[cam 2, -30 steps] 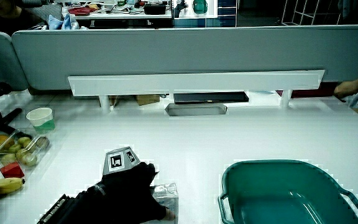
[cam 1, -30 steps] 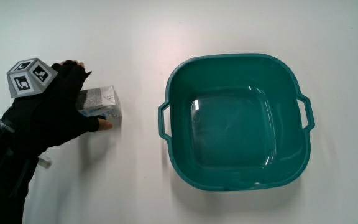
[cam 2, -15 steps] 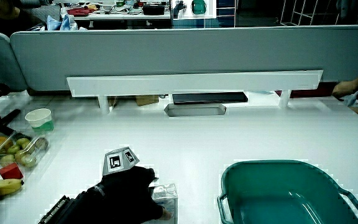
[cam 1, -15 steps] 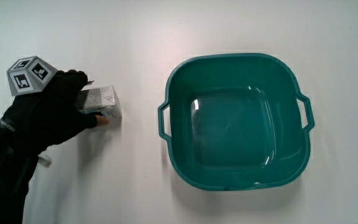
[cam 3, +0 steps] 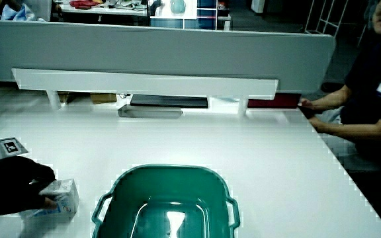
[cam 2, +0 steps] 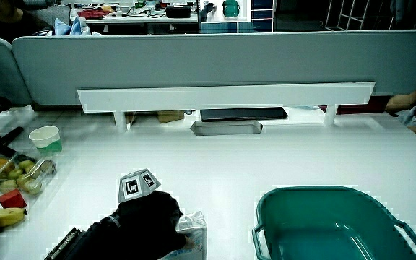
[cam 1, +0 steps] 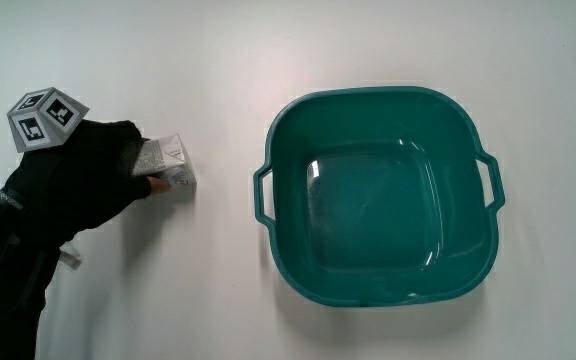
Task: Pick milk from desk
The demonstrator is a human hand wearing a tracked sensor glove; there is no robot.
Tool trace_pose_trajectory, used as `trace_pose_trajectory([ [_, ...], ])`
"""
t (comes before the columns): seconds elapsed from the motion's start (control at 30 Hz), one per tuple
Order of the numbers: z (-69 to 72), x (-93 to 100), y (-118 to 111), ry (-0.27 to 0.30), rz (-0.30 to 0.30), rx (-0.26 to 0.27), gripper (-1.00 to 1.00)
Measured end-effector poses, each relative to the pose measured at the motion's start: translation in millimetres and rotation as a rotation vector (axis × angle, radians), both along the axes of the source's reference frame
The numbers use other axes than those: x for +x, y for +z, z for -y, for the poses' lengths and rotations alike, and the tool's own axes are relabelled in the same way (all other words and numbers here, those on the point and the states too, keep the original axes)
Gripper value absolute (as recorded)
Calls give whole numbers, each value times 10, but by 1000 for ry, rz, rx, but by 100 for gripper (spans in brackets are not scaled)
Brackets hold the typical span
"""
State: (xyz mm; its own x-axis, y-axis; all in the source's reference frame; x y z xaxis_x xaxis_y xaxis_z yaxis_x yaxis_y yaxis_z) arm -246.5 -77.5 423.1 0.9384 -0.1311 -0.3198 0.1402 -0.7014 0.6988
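A small grey-and-white milk carton (cam 1: 173, 163) stands on the white desk beside a teal basin (cam 1: 378, 94). The hand (cam 1: 88, 185), in its black glove with the patterned cube (cam 1: 43, 118) on its back, is wrapped around the carton's side away from the basin, fingers over its top and thumb against its face. Both side views show the same hold: carton (cam 2: 194, 229) (cam 3: 65, 196) in the hand (cam 2: 140, 222) (cam 3: 12, 188), with its gabled top tipped a little. The glove hides much of the carton.
The basin (cam 2: 323, 191) (cam 3: 170, 169) has two handles and nothing in it. In a side view, a pale cup (cam 2: 46, 137), a clear box of fruit (cam 2: 19, 173) and a banana (cam 2: 2, 214) lie at the desk's edge. A low grey partition (cam 2: 222, 68) closes off the desk.
The fingers have closed further over the carton, covering more of it. The carton has tipped slightly in the hand. The basin has not moved.
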Motion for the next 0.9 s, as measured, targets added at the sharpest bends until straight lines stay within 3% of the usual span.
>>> trace_pose_trajectory([
  [0.37, -9, -9, -58, 20, -31, 31, 100],
  [0.4, -17, -2, -106, 25, -36, 4, 100],
  [0.47, -15, 16, -175, 29, -40, 15, 100],
  [0.63, -14, 90, -376, 52, -37, 57, 100],
  [0.7, -10, 159, -479, 59, -9, 85, 100],
  [0.9, -15, 350, -731, 105, -58, 133, 100],
])
